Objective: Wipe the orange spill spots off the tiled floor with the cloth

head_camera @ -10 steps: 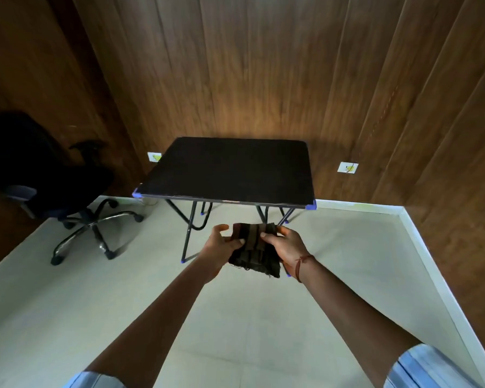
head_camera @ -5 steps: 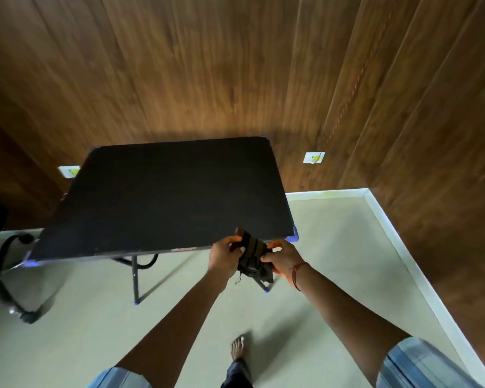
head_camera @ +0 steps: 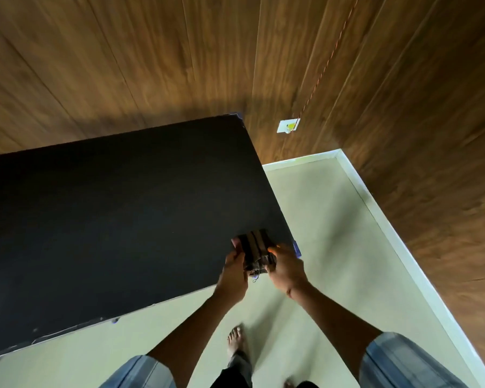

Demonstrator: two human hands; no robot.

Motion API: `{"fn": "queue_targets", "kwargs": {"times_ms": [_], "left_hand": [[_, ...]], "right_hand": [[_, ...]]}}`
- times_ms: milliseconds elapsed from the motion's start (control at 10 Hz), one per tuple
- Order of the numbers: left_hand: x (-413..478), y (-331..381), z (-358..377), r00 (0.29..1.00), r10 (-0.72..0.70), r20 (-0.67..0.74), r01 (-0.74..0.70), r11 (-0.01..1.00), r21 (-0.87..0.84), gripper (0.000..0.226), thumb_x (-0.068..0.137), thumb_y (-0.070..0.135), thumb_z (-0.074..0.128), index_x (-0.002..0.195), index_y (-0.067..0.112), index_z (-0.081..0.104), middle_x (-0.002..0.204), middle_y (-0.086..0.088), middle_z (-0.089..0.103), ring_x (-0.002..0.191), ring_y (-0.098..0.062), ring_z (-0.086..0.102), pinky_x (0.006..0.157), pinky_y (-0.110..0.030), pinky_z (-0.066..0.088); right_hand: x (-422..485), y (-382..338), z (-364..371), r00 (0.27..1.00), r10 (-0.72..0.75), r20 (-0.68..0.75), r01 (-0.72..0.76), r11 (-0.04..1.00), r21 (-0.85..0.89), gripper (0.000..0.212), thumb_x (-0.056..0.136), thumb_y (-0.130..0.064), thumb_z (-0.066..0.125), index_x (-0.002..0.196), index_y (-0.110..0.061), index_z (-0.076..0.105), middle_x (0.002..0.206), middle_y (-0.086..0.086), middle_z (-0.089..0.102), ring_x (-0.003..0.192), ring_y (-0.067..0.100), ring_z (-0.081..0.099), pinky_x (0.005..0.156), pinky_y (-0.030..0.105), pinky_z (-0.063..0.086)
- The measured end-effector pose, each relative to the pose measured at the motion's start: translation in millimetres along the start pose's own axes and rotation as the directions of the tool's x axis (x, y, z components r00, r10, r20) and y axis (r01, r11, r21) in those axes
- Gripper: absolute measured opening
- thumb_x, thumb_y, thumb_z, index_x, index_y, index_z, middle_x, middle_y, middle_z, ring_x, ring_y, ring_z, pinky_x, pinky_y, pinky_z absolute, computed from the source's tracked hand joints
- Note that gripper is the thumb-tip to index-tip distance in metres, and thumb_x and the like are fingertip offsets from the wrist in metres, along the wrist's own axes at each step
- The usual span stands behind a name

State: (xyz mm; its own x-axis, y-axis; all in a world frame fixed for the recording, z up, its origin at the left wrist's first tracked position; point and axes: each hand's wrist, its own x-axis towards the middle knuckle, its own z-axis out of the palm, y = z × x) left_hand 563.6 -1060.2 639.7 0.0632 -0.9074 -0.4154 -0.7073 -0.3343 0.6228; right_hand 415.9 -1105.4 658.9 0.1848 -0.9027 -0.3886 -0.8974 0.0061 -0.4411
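Note:
A dark folded striped cloth (head_camera: 256, 249) is held between both hands above the near right corner of a black table (head_camera: 118, 219). My left hand (head_camera: 234, 271) grips its left side, thumb on top. My right hand (head_camera: 286, 268) grips its right side. The pale tiled floor (head_camera: 325, 219) stretches to the right and below the table. No orange spots show on the visible floor.
Wooden panel walls (head_camera: 403, 107) meet in a corner at the right, edged by a white skirting (head_camera: 389, 233). A white wall socket (head_camera: 288, 126) sits low on the back wall. My bare foot (head_camera: 235, 341) stands on the floor near the table's front edge.
I have walked closer to the table, which now fills the left of the view. Both hands, still holding the cloth, now hover over the table's near right corner. The chair is out of view.

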Motion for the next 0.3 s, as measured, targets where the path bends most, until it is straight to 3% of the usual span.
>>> {"fn": "queue_targets", "kwargs": {"times_ms": [100,200,300], "left_hand": [[-5.7,-2.9,5.6,0.999,0.039,-0.009,-0.037,0.992,0.122,0.05,0.096,0.009,0.045,0.144,0.017,0.037,0.141,-0.009,0.035,0.123,-0.028,0.046,0.102,-0.035,0.04],[-0.9,-2.2,9.5,1.0,0.017,0.012,-0.02,0.946,0.323,0.051,0.098,0.017,0.041,0.148,0.02,0.029,0.148,-0.005,0.032,0.126,-0.026,0.039,0.1,-0.039,0.039],[7.1,8.0,3.5,0.999,0.032,-0.005,-0.028,0.922,0.385,0.056,0.097,0.02,0.043,0.149,0.018,0.023,0.15,-0.006,0.029,0.125,-0.029,0.039,0.098,-0.044,0.038]], "right_hand": [[-5.3,4.5,6.1,0.988,-0.152,-0.032,0.142,0.967,-0.212,0.038,0.084,-0.016,0.063,0.121,-0.023,0.062,0.126,0.004,0.056,0.113,0.026,0.058,0.094,0.032,0.049],[0.9,0.1,9.9,0.987,-0.141,0.075,0.157,0.945,-0.286,0.053,0.088,-0.019,0.06,0.138,-0.026,0.047,0.135,0.002,0.051,0.122,0.024,0.052,0.1,0.032,0.046],[10.0,-3.8,6.0,0.99,-0.126,0.058,0.137,0.947,-0.291,0.063,0.087,-0.018,0.061,0.145,-0.023,0.037,0.14,0.002,0.048,0.127,0.025,0.049,0.105,0.038,0.044]]}}
